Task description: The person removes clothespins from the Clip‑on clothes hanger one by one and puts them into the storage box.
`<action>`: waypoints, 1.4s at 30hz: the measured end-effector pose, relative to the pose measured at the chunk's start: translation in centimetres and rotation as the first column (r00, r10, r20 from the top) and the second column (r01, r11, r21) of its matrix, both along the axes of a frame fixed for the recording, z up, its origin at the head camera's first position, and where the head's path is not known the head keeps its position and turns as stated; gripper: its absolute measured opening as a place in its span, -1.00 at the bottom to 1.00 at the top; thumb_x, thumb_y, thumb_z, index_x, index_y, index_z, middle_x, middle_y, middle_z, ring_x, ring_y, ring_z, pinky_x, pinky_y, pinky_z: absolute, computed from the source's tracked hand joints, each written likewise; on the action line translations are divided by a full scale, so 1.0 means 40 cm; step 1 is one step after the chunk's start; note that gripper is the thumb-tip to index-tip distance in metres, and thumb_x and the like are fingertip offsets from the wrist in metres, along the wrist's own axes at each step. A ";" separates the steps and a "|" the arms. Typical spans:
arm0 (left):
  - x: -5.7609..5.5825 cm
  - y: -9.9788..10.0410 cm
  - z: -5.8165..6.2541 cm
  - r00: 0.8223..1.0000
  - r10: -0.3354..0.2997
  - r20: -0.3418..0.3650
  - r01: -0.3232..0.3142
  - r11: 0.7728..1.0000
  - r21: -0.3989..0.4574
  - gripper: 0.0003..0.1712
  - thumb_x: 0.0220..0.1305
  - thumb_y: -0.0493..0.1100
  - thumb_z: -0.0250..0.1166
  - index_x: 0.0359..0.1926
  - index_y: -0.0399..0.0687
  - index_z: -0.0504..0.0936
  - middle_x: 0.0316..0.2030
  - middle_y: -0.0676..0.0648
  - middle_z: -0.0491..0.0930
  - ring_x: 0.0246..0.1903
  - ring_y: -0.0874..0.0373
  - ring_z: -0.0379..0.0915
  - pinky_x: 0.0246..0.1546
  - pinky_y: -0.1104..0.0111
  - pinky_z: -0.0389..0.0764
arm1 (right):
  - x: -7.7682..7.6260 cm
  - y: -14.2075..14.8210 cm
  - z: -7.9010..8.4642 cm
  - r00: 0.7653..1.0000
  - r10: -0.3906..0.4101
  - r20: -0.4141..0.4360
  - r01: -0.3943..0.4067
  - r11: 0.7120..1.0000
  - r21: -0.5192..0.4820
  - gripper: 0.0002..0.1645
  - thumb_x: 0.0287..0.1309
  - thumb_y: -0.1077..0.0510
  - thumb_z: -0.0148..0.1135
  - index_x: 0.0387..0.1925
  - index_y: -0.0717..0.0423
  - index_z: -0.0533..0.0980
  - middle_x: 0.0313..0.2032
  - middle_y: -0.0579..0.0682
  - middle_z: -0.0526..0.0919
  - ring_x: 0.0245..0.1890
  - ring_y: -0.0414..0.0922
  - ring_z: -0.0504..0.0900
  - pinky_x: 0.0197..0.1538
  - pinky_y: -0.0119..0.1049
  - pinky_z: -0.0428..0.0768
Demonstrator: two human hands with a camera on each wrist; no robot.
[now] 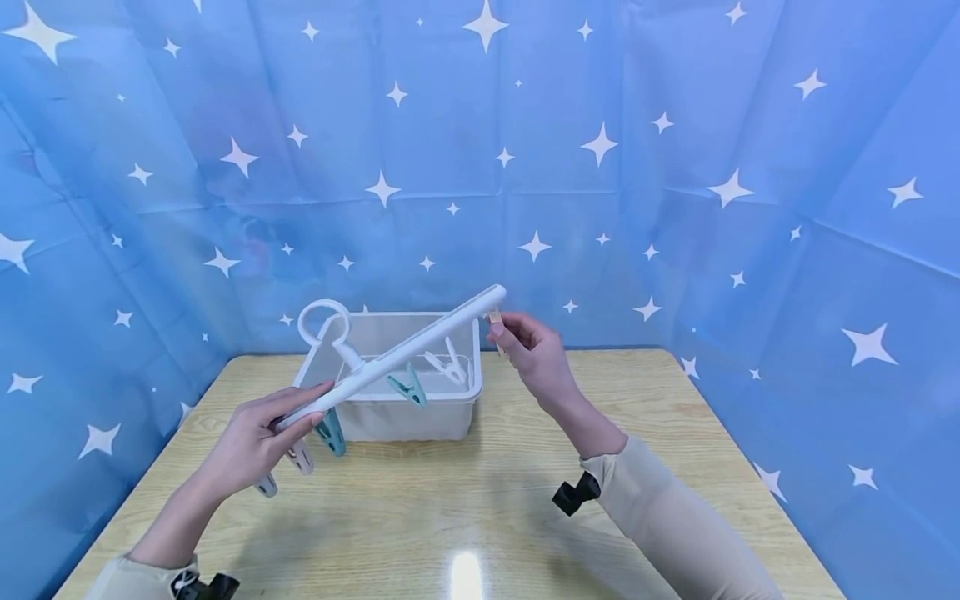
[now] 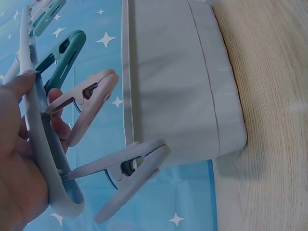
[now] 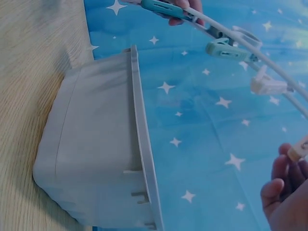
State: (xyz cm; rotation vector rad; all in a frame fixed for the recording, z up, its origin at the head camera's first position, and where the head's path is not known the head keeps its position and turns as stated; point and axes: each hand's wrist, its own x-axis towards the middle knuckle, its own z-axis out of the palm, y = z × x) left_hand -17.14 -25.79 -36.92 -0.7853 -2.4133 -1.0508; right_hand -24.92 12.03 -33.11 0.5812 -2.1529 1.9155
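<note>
Left hand point(image 1: 253, 435) gripped the low end of a white clip hanger point(image 1: 405, 350), thumb one side, fingers the other, likely to steady it. Right hand point(image 1: 536, 354) pinched a beige clip point(image 1: 495, 318) at the raised end; tilt probably brought that end within easy reach. Couldn't tell whether this clip was fastened on. Hanger was up off the surface point(image 1: 405, 517), higher than the white bin's point(image 1: 412, 421) rim, apparently so clips hung free. Grey clip point(image 2: 132, 184), pink clip point(image 2: 94, 108) and green clip point(image 1: 331, 433) sat near the left hand; second green clip point(image 3: 224, 51) and white clip point(image 3: 269, 85) farther along. Ring hook point(image 1: 350, 358) pointed up, seemingly out of the way.
</note>
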 end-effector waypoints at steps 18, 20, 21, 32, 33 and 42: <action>0.008 -0.012 0.007 0.997 0.076 0.020 -0.077 0.997 0.029 -0.46 0.34 -0.34 0.28 0.32 0.07 0.55 -0.20 0.03 0.62 -0.65 0.28 0.36 -0.62 0.45 0.38 | -0.031 -0.010 -0.024 1.000 0.001 -0.010 0.000 0.993 0.122 -0.57 0.35 -0.07 0.24 0.14 0.03 0.57 -0.14 -0.03 0.60 -0.14 -0.10 0.52 -0.10 -0.30 0.52; 0.008 -0.012 0.007 0.996 0.083 0.016 -0.084 0.996 0.027 -0.46 0.34 -0.34 0.29 0.31 0.07 0.55 -0.19 0.03 0.62 -0.63 0.31 0.34 -0.61 0.45 0.37 | -0.038 -0.012 -0.030 1.000 0.001 -0.018 0.002 0.991 0.135 -0.56 0.34 -0.08 0.24 0.14 0.03 0.57 -0.16 -0.03 0.60 -0.16 -0.10 0.52 -0.13 -0.29 0.51; 0.008 -0.013 0.006 0.996 0.086 0.015 -0.087 0.996 0.027 -0.46 0.34 -0.33 0.29 0.31 0.08 0.55 -0.17 0.03 0.63 -0.62 0.32 0.33 -0.61 0.45 0.37 | -0.040 -0.013 -0.032 1.000 0.001 -0.018 0.002 0.990 0.139 -0.56 0.34 -0.09 0.24 0.14 0.02 0.57 -0.17 -0.03 0.60 -0.16 -0.10 0.51 -0.14 -0.29 0.50; 0.003 -0.021 0.001 0.998 0.067 0.007 -0.067 0.996 0.052 -0.45 0.32 -0.38 0.29 0.31 0.03 0.56 -0.21 0.04 0.62 -0.63 0.27 0.38 -0.59 0.45 0.37 | -0.058 -0.027 -0.041 1.000 0.000 -0.007 0.001 0.989 0.145 -0.56 0.32 -0.06 0.28 0.13 0.04 0.58 -0.15 0.02 0.61 -0.14 0.05 0.51 -0.16 -0.31 0.49; 0.003 -0.021 0.002 0.998 0.065 0.006 -0.066 0.996 0.053 -0.45 0.32 -0.38 0.28 0.31 0.03 0.56 -0.22 0.04 0.61 -0.63 0.27 0.39 -0.59 0.45 0.37 | -0.059 -0.028 -0.042 1.000 0.002 -0.005 -0.002 0.990 0.143 -0.56 0.32 -0.05 0.28 0.14 0.06 0.58 -0.15 0.03 0.61 -0.14 0.04 0.51 -0.16 -0.32 0.49; 0.008 -0.019 0.005 0.998 0.064 0.029 -0.065 0.997 0.048 -0.46 0.35 -0.36 0.26 0.32 0.04 0.54 -0.22 0.03 0.61 -0.62 0.26 0.41 -0.56 0.44 0.39 | -0.074 -0.031 -0.050 1.000 0.015 0.027 -0.019 0.986 0.165 -0.50 0.31 -0.12 0.28 0.18 0.00 0.55 -0.05 0.03 0.63 -0.11 -0.08 0.56 -0.11 -0.28 0.54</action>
